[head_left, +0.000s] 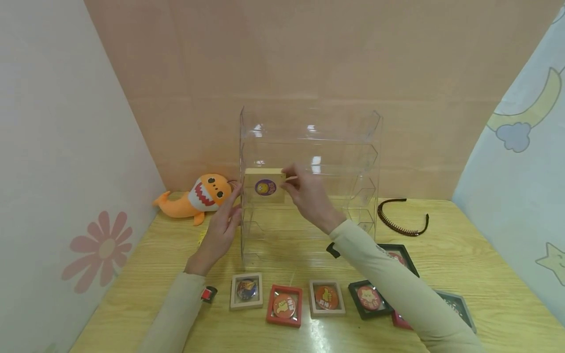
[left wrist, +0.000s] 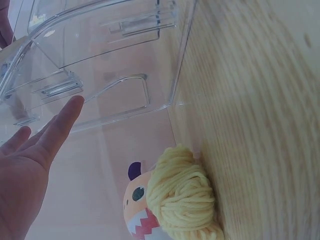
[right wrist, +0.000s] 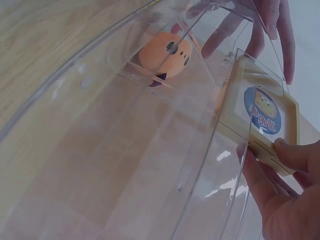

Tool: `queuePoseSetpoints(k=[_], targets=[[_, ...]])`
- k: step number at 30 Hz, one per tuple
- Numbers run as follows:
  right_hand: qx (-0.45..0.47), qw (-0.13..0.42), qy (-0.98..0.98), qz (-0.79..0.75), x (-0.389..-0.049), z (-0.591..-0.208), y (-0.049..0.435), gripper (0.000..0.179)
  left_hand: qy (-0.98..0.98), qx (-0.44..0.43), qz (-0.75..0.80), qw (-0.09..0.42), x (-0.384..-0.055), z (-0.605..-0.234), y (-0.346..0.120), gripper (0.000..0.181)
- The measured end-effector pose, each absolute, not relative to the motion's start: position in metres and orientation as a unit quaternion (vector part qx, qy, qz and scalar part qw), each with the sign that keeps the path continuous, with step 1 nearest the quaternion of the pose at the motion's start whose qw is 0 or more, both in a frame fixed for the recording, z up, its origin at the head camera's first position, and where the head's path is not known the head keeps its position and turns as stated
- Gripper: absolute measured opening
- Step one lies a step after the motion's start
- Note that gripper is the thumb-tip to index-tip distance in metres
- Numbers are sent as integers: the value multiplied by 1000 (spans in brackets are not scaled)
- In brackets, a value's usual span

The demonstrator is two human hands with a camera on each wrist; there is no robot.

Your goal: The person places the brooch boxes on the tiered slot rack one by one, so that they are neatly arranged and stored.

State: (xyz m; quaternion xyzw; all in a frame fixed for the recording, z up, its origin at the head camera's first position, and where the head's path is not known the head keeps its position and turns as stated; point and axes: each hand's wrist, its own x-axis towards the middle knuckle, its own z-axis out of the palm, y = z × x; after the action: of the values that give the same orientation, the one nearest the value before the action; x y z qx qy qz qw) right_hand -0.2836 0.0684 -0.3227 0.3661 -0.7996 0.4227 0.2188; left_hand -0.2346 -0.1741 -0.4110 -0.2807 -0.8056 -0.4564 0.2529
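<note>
My right hand (head_left: 312, 198) pinches the right edge of a pale yellow square frame (head_left: 266, 171), which holds a round purple badge. The frame stands upright at the left side of a tiered clear acrylic rack (head_left: 309, 140), at a middle tier. In the right wrist view, thumb and fingers grip one corner of the frame (right wrist: 289, 120), with a clear tier edge in front of it. Fairly straight fingers of my left hand (head_left: 219, 236) rest along the rack's left side. In the left wrist view, the left hand (left wrist: 27, 175) lies beside the clear wall, its palm holding nothing.
An orange shark plush (head_left: 178, 207) and a yellow yarn ball (left wrist: 182, 197) lie left of the rack. A brown headband (head_left: 401, 229) is at right. Several framed badges, including a red frame (head_left: 284, 321), lie in front, some partly under my right sleeve.
</note>
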Motion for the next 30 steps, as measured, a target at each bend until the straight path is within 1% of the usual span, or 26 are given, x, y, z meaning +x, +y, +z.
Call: queuePoseSetpoints(k=[8, 18, 25, 30], targets=[[362, 218, -808, 410, -283, -325, 68, 27, -803, -285, -456, 257, -235, -411, -174, 60], [365, 244, -818, 371, -283, -326, 70, 30, -805, -283, -457, 252, -233, -411, -173, 60], [364, 245, -820, 368, -280, -322, 76, 31, -804, -279, -465, 243, -233, -410, -173, 61], [372, 269, -811, 362, -278, -318, 84, 30, -805, -270, -470, 240, -235, -410, -175, 63]])
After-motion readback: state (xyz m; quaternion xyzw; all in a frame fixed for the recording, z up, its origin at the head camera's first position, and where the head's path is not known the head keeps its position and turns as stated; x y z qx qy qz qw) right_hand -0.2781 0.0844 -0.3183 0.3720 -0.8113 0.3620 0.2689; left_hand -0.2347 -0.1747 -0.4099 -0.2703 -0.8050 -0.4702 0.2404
